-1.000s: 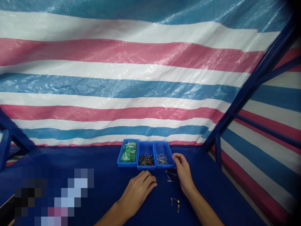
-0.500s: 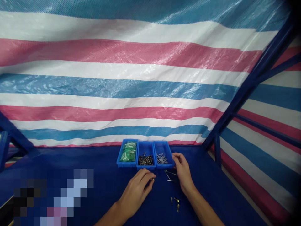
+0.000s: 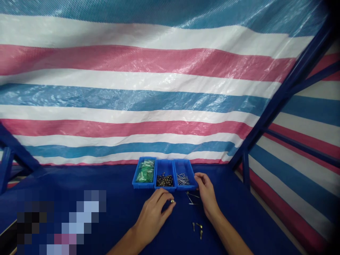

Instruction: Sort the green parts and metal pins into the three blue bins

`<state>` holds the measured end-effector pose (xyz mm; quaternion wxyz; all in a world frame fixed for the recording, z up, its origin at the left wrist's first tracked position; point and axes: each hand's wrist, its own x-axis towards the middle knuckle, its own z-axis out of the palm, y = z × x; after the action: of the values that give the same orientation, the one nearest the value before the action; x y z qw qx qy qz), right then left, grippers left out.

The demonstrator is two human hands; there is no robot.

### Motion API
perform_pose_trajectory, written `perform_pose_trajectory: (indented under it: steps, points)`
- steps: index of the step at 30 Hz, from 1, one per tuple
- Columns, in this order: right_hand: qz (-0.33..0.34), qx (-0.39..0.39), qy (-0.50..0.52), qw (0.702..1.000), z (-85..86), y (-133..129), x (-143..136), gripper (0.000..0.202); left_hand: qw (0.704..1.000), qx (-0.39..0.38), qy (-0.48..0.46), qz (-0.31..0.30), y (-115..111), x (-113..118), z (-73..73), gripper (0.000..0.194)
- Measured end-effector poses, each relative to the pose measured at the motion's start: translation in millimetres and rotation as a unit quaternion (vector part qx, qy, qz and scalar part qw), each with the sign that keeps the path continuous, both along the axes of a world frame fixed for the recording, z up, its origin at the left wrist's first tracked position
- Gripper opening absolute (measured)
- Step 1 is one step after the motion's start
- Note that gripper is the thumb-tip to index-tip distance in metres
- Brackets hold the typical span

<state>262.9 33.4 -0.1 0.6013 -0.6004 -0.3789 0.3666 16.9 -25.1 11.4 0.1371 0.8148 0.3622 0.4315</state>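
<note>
Nearest you, three loose brass pieces (image 3: 201,232) lie on the blue tabletop (image 3: 106,219), between your forearms and closer to the right one. Your left hand (image 3: 154,214) has thumb and index finger bent together, pinching a small brass piece (image 3: 172,201) at their tips, just in front of the middle bin (image 3: 165,189). Your right hand (image 3: 207,194) is curled, thumb and index tips close together beside the front right corner of the right bin (image 3: 187,187); whether they grip anything, you cannot tell. Thin metal pins (image 3: 193,203) lie between your hands. You have open tabletop outward of either hand. Farther off, the left bin (image 3: 143,185) completes the row, before a striped tarp (image 3: 132,127).
</note>
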Motion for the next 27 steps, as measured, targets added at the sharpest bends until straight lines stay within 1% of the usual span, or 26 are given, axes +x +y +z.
perform_pose_trajectory:
  steps: [7, 13, 22, 27]
  points:
    - [0.004, 0.004, 0.003, 1.0, 1.9, -0.1, 0.5, 0.039, 1.0, 0.004, 0.002, 0.011, 0.1, 0.0, -1.2, 0.007]
    - [0.004, 0.005, 0.005, 1.0, 1.5, 0.1, 0.8, 0.04, 1.0, 0.007, 0.004, 0.015, -0.1, -0.2, -1.1, 0.011]
    - [0.0, 0.006, 0.004, 1.0, 1.3, 0.7, 0.5, 0.039, 0.999, 0.032, 0.003, 0.021, -0.6, 1.3, 4.3, 0.014]
    - [0.002, 0.002, 0.003, 1.0, 0.4, 1.2, 0.3, 0.038, 0.998, 0.019, 0.005, 0.062, 0.0, 0.2, 0.5, 0.014]
